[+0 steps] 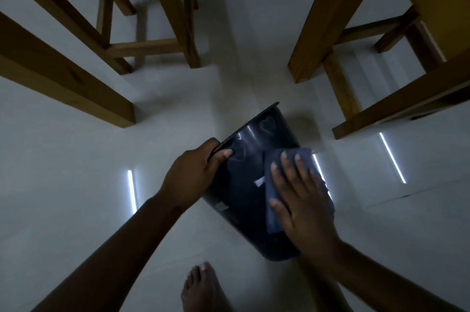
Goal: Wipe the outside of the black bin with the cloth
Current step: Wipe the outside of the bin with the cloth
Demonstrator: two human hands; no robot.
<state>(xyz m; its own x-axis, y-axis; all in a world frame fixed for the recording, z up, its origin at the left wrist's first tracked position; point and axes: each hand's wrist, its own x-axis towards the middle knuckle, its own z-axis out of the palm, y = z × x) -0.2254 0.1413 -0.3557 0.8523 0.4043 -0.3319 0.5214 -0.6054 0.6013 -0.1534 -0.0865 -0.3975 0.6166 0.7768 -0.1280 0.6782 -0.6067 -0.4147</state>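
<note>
The black bin lies tilted on its side above the white floor, its open rim pointing up and left, faint heart shapes on its wall. My left hand grips the rim at the left, thumb on the outer wall. A blue-grey cloth is spread on the bin's right side. My right hand presses flat on the cloth, fingers spread. A small white label shows on the wall beside the cloth.
Wooden chair legs stand at the back left, a thick wooden table leg at the left, more wooden legs at the right. My bare foot rests on the glossy white floor below the bin.
</note>
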